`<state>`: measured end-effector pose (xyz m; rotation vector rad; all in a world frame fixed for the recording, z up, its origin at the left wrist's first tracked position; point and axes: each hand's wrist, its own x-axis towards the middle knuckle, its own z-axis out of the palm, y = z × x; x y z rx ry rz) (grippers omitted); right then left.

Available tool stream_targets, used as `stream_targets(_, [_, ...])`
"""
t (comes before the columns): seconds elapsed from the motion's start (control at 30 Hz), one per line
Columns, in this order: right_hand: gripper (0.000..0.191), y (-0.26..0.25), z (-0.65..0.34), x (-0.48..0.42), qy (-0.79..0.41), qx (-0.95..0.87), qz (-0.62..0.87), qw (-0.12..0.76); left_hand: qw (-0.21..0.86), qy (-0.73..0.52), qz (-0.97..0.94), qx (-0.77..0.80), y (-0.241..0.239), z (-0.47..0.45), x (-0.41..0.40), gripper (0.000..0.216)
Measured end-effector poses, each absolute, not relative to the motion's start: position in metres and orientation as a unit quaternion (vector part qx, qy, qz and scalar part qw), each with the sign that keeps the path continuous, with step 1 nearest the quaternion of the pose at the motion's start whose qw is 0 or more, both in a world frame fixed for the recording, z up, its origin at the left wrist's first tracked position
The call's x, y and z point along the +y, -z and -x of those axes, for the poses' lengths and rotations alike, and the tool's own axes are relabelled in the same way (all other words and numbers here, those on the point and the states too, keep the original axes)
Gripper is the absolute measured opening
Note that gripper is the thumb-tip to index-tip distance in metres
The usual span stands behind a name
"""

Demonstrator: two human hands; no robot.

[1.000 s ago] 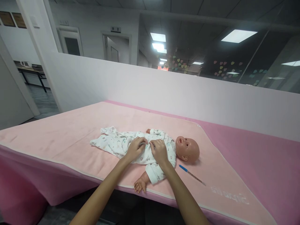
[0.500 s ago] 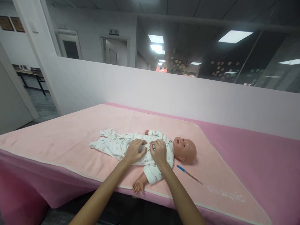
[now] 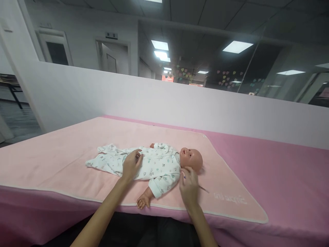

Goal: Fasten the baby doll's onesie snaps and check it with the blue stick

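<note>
Pink cloth [image 3: 77, 145] is carrying the pen [image 3: 204, 189], right of the frame's lower centre, its long axis slanting down rightward. The right hand [image 3: 189, 187], the nearer one, is covering most of it with bent fingers; whether they are gripping, I cannot tell. The left hand [image 3: 131, 165] is half curling, grip unclear, over the doll [image 3: 159, 165], lying mid-frame.

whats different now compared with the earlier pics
The right hand has left the front of the outfit and moved right, past the doll's shoulder, to the pen, which it now partly covers; whether it grips it is unclear. The left hand has shifted slightly toward the outfit's feet. The doll lies on its back as before, dressed.
</note>
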<state>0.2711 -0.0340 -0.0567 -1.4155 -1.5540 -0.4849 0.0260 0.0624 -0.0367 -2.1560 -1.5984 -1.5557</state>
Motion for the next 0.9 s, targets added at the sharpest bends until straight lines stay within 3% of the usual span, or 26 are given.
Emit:
stream_targets(0.17, [0.022, 0.094, -0.348, -0.070, 0.222, -0.589, 0.701, 0.337, 0.097, 0.500, 0.713, -0.483, 0.024, -0.040, 0.063, 0.019])
stream_targets(0.27, [0.018, 0.094, -0.366, -0.074, 0.183, -0.598, 0.724, 0.291, 0.084, 0.496, 0.753, -0.425, 0.008, -0.069, 0.062, 0.022])
stream_targets(0.47, [0.022, 0.043, -0.347, -0.078, -0.033, -0.558, 0.709, 0.429, 0.000, 0.415, 0.831, -0.371, -0.003, -0.132, 0.075, 0.023])
stream_targets(0.6, [0.025, 0.012, -0.327, -0.071, -0.051, -0.535, 0.691, 0.484, -0.034, 0.363, 0.861, -0.355, 0.011, -0.139, 0.087, 0.026])
stream_targets(0.73, [0.027, 0.012, -0.315, -0.058, -0.055, -0.555, 0.686, 0.467, -0.022, 0.358, 0.871, -0.335, 0.020, -0.133, 0.087, 0.024])
stream_targets(0.9, [0.035, 0.038, -0.308, -0.052, -0.110, -0.573, 0.720, 0.376, -0.019, 0.364, 0.868, -0.336, 0.020, -0.133, 0.086, 0.023])
